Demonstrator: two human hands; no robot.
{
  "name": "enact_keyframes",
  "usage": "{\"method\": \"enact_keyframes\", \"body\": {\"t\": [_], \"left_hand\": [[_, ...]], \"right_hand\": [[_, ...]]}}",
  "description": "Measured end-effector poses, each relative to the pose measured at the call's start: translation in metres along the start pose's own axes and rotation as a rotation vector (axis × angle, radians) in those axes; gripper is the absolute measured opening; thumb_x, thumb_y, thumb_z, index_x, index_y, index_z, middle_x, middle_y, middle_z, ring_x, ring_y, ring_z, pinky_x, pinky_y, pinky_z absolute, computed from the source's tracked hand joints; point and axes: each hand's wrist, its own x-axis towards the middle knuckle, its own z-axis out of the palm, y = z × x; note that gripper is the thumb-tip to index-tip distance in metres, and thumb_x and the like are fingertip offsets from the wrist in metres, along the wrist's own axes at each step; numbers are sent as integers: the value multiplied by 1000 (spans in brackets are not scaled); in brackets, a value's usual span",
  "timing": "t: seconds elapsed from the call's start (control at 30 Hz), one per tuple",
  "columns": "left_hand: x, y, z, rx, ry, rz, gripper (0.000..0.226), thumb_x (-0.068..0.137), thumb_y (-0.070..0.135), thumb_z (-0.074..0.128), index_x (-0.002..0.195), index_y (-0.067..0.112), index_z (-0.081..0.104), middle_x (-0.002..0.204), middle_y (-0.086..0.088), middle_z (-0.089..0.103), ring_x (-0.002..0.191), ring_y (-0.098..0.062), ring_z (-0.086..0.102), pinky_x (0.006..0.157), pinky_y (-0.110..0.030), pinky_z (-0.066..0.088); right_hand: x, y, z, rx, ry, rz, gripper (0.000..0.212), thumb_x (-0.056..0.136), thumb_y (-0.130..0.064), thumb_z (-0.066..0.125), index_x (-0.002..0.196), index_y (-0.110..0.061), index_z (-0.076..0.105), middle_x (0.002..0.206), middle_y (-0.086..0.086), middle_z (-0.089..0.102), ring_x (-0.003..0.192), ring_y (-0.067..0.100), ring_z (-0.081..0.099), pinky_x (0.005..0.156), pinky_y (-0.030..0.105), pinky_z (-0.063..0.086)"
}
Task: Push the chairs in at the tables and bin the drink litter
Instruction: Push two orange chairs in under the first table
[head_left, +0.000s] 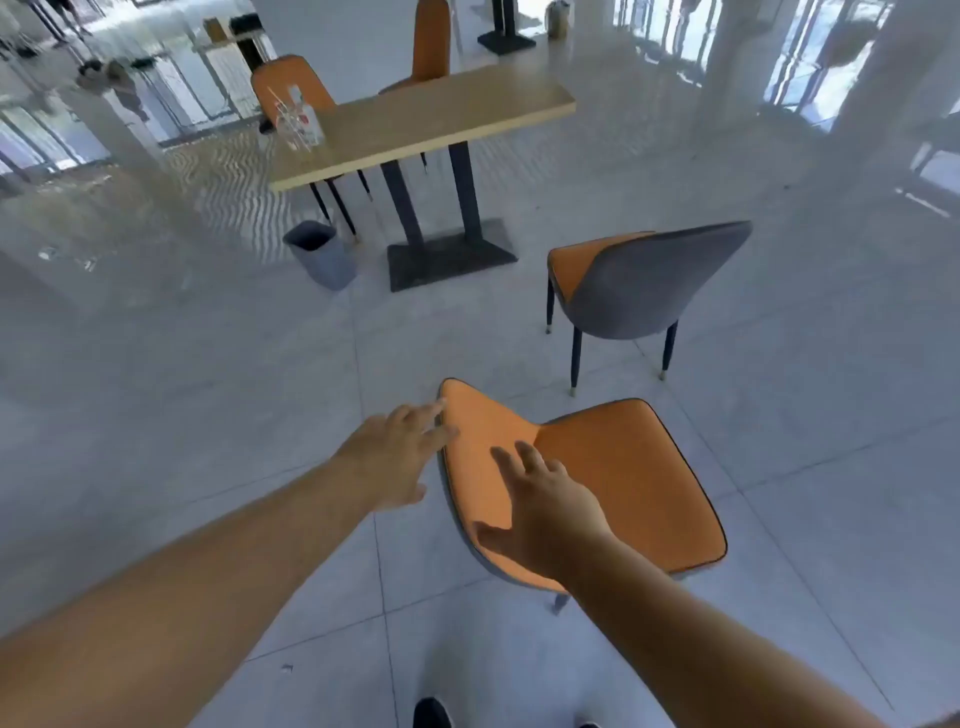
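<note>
Chair (597, 483) well short of tabletop (415, 127); left hand (395, 457) and right hand (540, 499) open on backrest, gripping nothing. Next: grasp, push in.

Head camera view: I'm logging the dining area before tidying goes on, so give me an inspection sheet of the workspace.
Surface: wooden table on a dark pedestal, pale tiled floor.
Job's things: near orange chair and grey-backed chair stand away from the table; clear drink bottles on the table's left end; grey bin beside the base.
Clutter: nothing seen.
Grippers: left hand open at the backrest edge; right hand open over the backrest.
Cables: nothing seen.
Surroundings: two far chairs, white pillars, windows.
</note>
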Motion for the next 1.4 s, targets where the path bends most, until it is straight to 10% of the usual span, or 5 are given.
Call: {"method": "enact_keyframes", "body": {"t": [0.27,0.6,0.9,1.13,1.4], "left_hand": [[98,-23,52,146,37,214,78,93,30,65,159,38,24,172,-9,11,151,-32,21,105,-53,43],[133,-47,74,150,60,368,30,94,37,60,123,33,62,123,4,59,122,-24,44,93,-46,49],[71,-34,92,-14,-80,126,25,97,38,54,118,28,63,115,1,61,111,-25,47,79,-40,46],[35,-8,99,-340,-49,-31,36,92,44,65,127,35,61,118,4,60,108,-20,56,85,-42,56],[20,-17,115,-496,-37,-288,41,98,33,63,137,39,52,122,5,61,103,-19,60,88,-35,54]], "right_hand": [[38,-24,89,1,-158,237,115,83,-82,58,163,-35,-11,173,1,13,137,38,47,96,50,52],[54,-21,113,-46,-269,314,89,94,-42,55,162,-38,-3,133,0,50,75,28,52,54,38,40],[52,10,79,-180,-390,107,79,102,-29,54,161,-47,6,127,-1,58,98,30,61,76,46,57],[78,50,41,-210,-402,111,53,93,-4,51,138,-33,52,128,2,58,101,25,56,85,41,53],[119,45,28,-206,-229,-173,35,101,-25,59,135,-28,53,129,0,59,117,30,54,95,46,54]]}}
